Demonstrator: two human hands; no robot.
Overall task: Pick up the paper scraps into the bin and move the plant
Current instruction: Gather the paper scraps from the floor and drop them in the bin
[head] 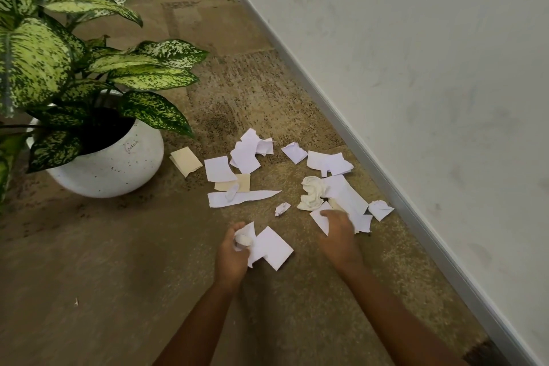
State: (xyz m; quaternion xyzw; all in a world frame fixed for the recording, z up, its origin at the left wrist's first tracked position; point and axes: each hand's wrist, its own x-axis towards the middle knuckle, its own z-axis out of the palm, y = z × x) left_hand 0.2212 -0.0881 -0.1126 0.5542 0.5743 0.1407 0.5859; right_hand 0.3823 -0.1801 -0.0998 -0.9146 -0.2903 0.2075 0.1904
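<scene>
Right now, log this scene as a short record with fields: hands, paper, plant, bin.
left hand: grips held scraps, white, one crumpled
right hand: fingers down on a white scrap near the wall; grip unclear
loose scraps: white and cream, scattered on the carpet between pot and wall
plant: in a white pot, standing left of the scraps
bin: not in view

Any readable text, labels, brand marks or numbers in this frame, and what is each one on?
Pot: one small embossed mark below the rim, too blurred to read with certainty.
Scraps: no writing shows on any of them.
Nothing else in view carries text.
</scene>
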